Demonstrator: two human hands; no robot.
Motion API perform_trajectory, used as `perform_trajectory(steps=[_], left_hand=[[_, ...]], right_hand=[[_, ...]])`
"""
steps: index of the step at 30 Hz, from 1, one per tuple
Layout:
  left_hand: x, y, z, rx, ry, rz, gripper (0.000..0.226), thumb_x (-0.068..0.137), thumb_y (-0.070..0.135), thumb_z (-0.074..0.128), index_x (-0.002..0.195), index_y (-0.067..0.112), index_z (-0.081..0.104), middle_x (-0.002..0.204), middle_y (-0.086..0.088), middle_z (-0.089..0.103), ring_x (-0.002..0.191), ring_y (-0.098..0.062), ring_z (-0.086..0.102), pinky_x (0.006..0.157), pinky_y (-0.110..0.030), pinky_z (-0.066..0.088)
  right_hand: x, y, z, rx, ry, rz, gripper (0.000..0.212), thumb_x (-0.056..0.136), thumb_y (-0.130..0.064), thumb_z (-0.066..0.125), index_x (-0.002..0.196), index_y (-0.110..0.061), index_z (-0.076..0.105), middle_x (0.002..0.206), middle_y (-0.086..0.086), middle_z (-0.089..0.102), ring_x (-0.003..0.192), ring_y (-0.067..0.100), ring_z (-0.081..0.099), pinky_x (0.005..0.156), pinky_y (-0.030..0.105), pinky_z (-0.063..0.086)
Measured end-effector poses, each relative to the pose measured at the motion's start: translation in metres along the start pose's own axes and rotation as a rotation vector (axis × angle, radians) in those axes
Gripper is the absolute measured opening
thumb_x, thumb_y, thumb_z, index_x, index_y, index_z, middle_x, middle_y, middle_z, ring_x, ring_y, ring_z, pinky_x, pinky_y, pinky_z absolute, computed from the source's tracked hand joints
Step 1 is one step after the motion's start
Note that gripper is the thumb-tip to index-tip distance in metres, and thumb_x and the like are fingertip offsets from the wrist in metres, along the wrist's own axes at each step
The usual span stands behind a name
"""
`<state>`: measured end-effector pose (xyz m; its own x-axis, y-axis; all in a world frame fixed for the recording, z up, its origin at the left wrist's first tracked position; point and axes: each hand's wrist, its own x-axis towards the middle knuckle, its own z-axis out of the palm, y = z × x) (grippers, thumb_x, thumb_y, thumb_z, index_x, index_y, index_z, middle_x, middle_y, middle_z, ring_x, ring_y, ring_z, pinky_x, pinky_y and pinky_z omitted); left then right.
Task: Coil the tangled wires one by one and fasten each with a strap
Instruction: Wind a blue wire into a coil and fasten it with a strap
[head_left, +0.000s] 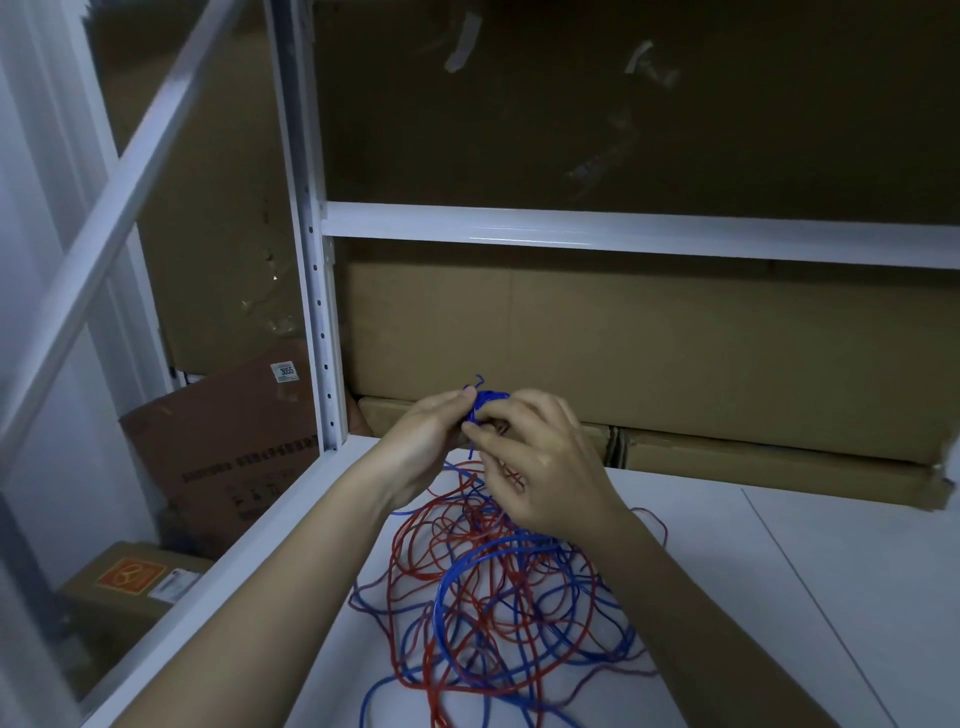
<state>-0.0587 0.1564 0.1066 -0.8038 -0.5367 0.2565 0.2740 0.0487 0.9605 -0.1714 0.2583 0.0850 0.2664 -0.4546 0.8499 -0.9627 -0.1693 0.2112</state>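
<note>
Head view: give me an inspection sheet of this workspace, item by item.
Surface: white shelf board, with a thin seam line running across it on the right.
Job's things: small blue wire coil held up between both hands; loose tangle of red and blue wires lying on the board below.
Clutter: nothing seen.
Grippers: left hand grips the coil from the left; right hand pinches a blue strand at the coil.
Cables: a blue strand hangs from the coil down toward the tangle; no strap seen.
Surroundings: white metal shelf frame; brown cardboard boxes behind and to the lower left.
</note>
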Motion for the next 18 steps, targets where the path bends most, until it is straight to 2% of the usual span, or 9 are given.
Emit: perform_trajectory(steps=[3,5,7,9,11,14,16,18], left_hand=[[0.002,-0.001,0.0,0.106,0.03,0.049,0.034,0.104,0.019,0.035,0.08,0.005,0.055,0.068,-0.005,0.051,0.068,-0.013,0.047,0.075,-0.029,0.038],[0.001,0.0,0.001,0.184,-0.006,0.084,0.035,0.105,0.019,0.032,0.078,0.006,0.05,0.065,-0.002,0.044,0.065,-0.012,0.043,0.078,-0.03,0.036],[-0.001,0.005,0.004,0.221,-0.047,0.098,0.039,0.105,0.018,0.031,0.07,0.013,0.047,0.059,0.004,0.038,0.059,-0.008,0.038,0.071,-0.023,0.036],[-0.005,0.01,0.006,0.209,-0.062,0.099,0.043,0.104,0.015,0.03,0.065,0.017,0.047,0.056,0.005,0.034,0.056,-0.008,0.032,0.063,-0.021,0.033],[-0.007,0.012,0.003,0.171,-0.059,0.096,0.053,0.104,0.012,0.028,0.059,0.023,0.053,0.055,0.005,0.031,0.058,-0.011,0.026,0.063,-0.025,0.029],[-0.01,0.014,-0.002,0.179,-0.047,0.077,0.06,0.103,0.011,0.026,0.053,0.024,0.056,0.054,0.007,0.03,0.06,-0.014,0.023,0.065,-0.028,0.028],[-0.011,0.013,-0.004,0.213,-0.031,0.061,0.052,0.104,0.012,0.026,0.057,0.021,0.049,0.054,0.007,0.03,0.059,-0.012,0.024,0.066,-0.028,0.028],[-0.011,0.009,-0.003,0.279,-0.004,0.063,0.044,0.104,0.014,0.026,0.062,0.015,0.039,0.055,0.006,0.03,0.057,-0.01,0.027,0.064,-0.025,0.03]], right_hand=[[0.005,-0.006,-0.007,0.272,0.063,0.161,0.028,0.081,-0.009,0.053,0.098,-0.011,0.074,0.106,0.004,0.063,0.103,0.02,0.048,0.09,0.026,0.039],[0.012,-0.004,-0.011,0.402,0.107,0.349,0.034,0.082,-0.006,0.05,0.108,-0.012,0.07,0.114,0.002,0.06,0.111,0.014,0.048,0.096,0.027,0.039],[0.018,0.003,-0.014,0.545,-0.046,0.509,0.045,0.084,-0.009,0.047,0.128,-0.016,0.056,0.134,-0.005,0.052,0.128,0.006,0.041,0.108,0.026,0.034],[0.02,0.009,-0.015,0.674,-0.264,0.586,0.05,0.089,-0.018,0.045,0.14,-0.02,0.045,0.141,-0.009,0.045,0.135,0.004,0.037,0.112,0.031,0.033],[0.02,0.01,-0.016,0.762,-0.364,0.61,0.045,0.094,-0.024,0.046,0.139,-0.021,0.045,0.136,-0.006,0.053,0.128,0.002,0.046,0.11,0.032,0.037],[0.02,0.002,-0.017,0.852,-0.403,0.657,0.031,0.101,-0.017,0.043,0.129,-0.03,0.046,0.116,-0.011,0.06,0.111,-0.007,0.055,0.1,0.018,0.041],[0.019,-0.006,-0.013,0.796,-0.377,0.661,0.032,0.102,-0.013,0.039,0.129,-0.028,0.047,0.113,-0.01,0.06,0.105,-0.008,0.055,0.095,0.011,0.04],[0.017,-0.016,-0.003,0.689,-0.271,0.681,0.032,0.103,-0.011,0.036,0.128,-0.019,0.054,0.113,-0.003,0.064,0.105,0.003,0.057,0.094,0.018,0.044]])
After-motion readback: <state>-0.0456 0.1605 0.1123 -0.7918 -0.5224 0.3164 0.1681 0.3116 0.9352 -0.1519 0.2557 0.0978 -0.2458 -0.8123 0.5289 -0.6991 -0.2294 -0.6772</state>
